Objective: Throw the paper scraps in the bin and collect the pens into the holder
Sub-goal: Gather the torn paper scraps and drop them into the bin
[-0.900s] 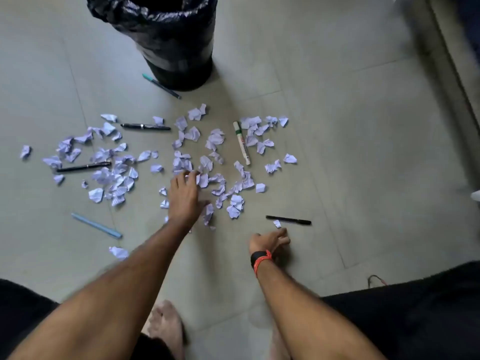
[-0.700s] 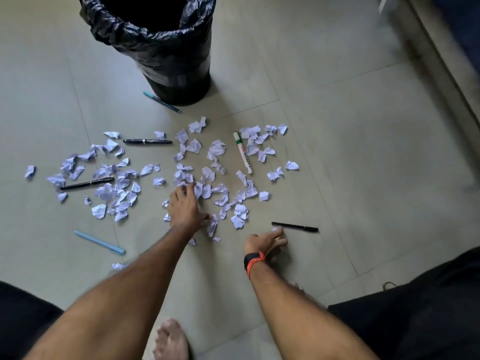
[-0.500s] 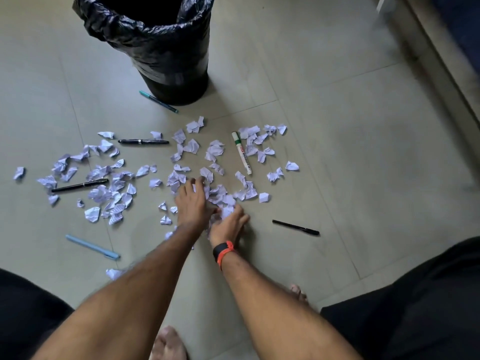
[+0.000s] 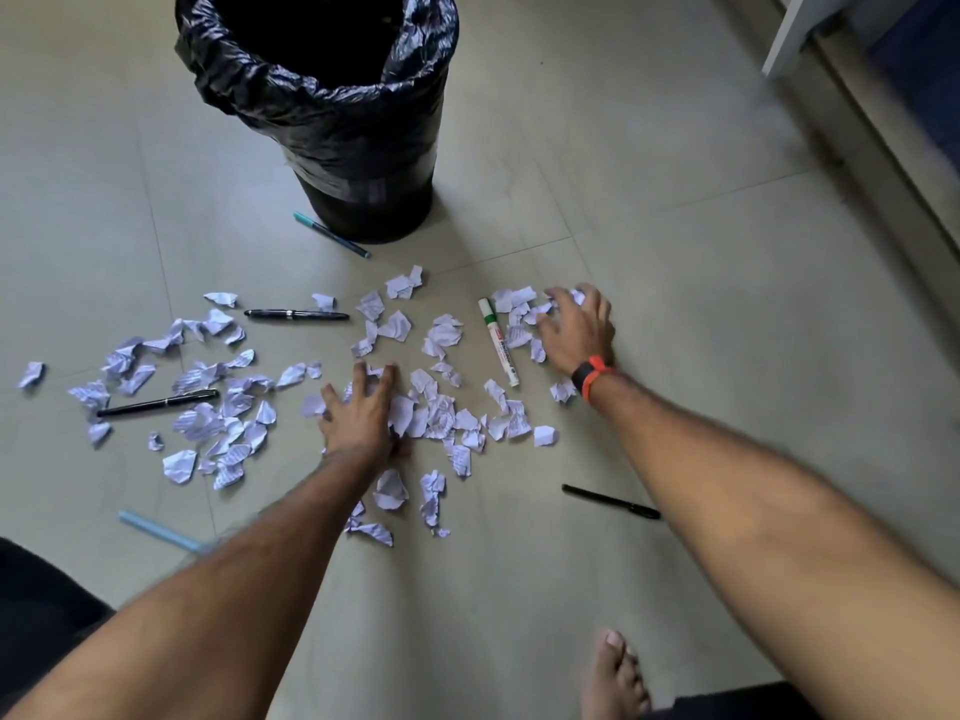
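Paper scraps [image 4: 441, 413] are all over the tiled floor [image 4: 675, 252], in a loose band in front of the bin [image 4: 363, 148], which has a black bag pulled over its rim. None of the scraps on show are in the bin.

Left grip [image 4: 358, 413] is palm down, fingers straight and spread, pressing on the middle of the pile. Right grip [image 4: 576, 324] is at the far right end of the scraps with fingers spread and bent over a few of them. It's a bit blurry, so I can't tell if it's actually got hold of any. There's an orange and black wristband [image 4: 589, 376] on that wrist.

The pens all lie on the floor:
- a teal pen [image 4: 332, 234] right by the bin's base
- a black pen [image 4: 296, 314] near the top left of the scraps
- a second black pen [image 4: 156, 403] among the scraps on the left
- a light blue pen [image 4: 156, 530] near the left forearm
- a third black pen [image 4: 610, 501] beside the right forearm
- a white marker [image 4: 498, 343] with a green cap, just left of the right grip

A bare foot [image 4: 615, 678] shows at the bottom edge.
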### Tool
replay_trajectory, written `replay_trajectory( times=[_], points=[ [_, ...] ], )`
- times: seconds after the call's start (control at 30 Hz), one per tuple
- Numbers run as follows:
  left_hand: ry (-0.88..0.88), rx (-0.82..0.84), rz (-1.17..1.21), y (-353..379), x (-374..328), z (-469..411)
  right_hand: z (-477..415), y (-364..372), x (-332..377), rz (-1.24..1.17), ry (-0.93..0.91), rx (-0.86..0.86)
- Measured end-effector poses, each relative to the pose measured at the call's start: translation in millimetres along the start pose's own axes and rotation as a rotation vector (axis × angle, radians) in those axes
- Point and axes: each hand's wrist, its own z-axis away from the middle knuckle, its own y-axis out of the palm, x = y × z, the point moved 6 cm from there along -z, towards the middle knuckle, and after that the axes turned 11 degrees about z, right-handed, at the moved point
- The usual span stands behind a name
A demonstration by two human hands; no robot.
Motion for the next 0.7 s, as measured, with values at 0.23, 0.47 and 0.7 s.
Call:
replay_trajectory(
  times=[0.23,0.47,0.7],
  points=[
    [0.008,0.047,0.035,6.8,4.7,-6.8,-4.4,34.0,38.3,0.207,-0.290,0.350],
    [-0.030,0.071,0.004,5.6,-2.8,-5.6,41.7,12.4,15.8,0.149,-0.213,0.117],
    [-0.065,0.083,0.032,10.1,-2.4,-10.7,-39.5,2.9,-8.1,-0.005,0.008,0.053]
  ],
)
